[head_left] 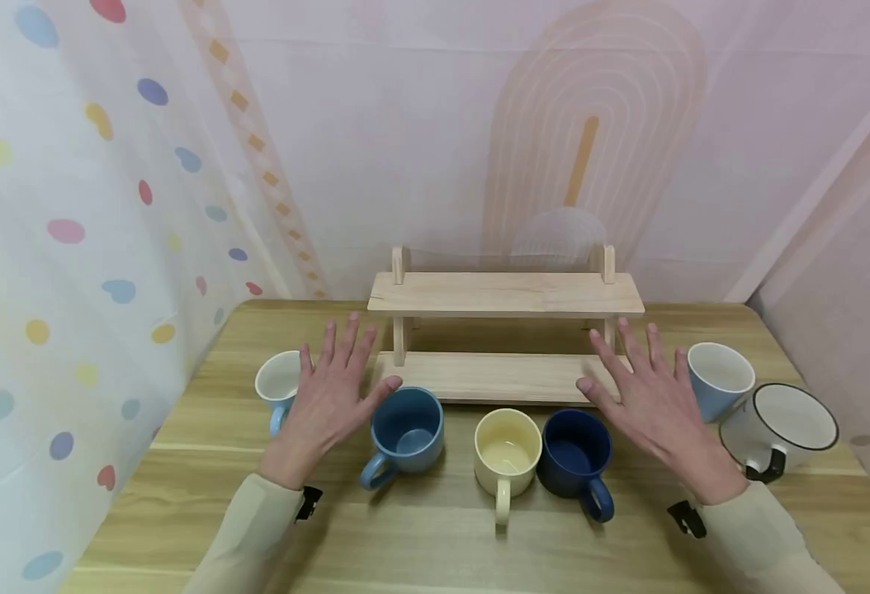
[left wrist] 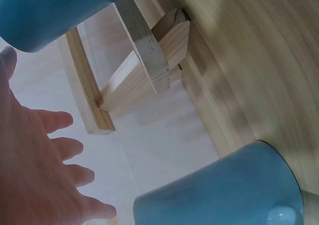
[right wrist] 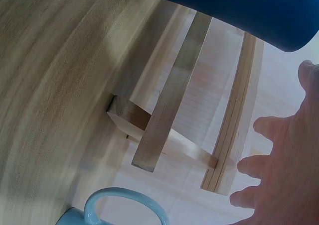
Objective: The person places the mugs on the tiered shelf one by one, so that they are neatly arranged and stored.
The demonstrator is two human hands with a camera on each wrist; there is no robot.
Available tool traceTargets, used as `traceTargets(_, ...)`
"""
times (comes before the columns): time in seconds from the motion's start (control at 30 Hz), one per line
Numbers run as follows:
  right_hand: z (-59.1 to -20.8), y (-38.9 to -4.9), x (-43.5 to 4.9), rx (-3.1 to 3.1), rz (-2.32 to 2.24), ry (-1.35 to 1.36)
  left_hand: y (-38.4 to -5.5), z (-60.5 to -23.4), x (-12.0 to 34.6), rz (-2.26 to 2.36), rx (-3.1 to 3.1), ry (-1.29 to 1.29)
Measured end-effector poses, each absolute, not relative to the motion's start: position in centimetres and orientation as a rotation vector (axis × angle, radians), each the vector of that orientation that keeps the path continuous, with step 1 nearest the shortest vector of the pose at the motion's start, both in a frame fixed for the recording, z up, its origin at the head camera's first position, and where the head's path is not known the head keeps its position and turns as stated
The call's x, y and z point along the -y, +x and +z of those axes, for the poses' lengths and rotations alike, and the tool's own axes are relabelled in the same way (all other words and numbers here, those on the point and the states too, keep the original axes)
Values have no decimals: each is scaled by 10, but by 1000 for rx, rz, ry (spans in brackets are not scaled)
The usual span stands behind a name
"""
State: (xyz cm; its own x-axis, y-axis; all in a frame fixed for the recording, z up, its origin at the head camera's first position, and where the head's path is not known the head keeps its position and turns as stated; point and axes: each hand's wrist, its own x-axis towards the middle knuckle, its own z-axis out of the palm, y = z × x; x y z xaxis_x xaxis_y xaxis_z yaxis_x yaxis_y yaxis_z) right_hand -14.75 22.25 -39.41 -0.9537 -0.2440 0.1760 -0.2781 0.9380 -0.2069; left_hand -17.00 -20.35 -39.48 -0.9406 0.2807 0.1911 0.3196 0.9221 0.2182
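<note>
Left hand (head_left: 329,400) and right hand (head_left: 650,404) hold nothing, fingers (head_left: 347,334) spread apart — flanking a blue mug (head_left: 407,437), yellow mug (head_left: 508,454) and navy mug (head_left: 573,458). These stand before the two-tier wooden shelf (head_left: 502,294), handles (head_left: 503,502) nearside, presumably for easy grasping.

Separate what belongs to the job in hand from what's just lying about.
Likely the job:
wooden shelf
blue mug
yellow mug
navy mug
left pale-blue mug
right pale-blue mug
black-rimmed white mug

Apparently just there:
wooden table
patterned cloth
</note>
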Motion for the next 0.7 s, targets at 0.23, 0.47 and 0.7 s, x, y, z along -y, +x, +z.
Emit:
traceTargets(0.23,-396,-146,-224,2906,356,414,-177,-390,198,-372,2909,-486)
traceTargets(0.47,-401,-138,-225,2848,430,422,-183,-386,193,-369,2881,-530)
traceTargets(0.7,-407,-128,-225,2813,490,446,-191,-382,188,-347,2870,-563)
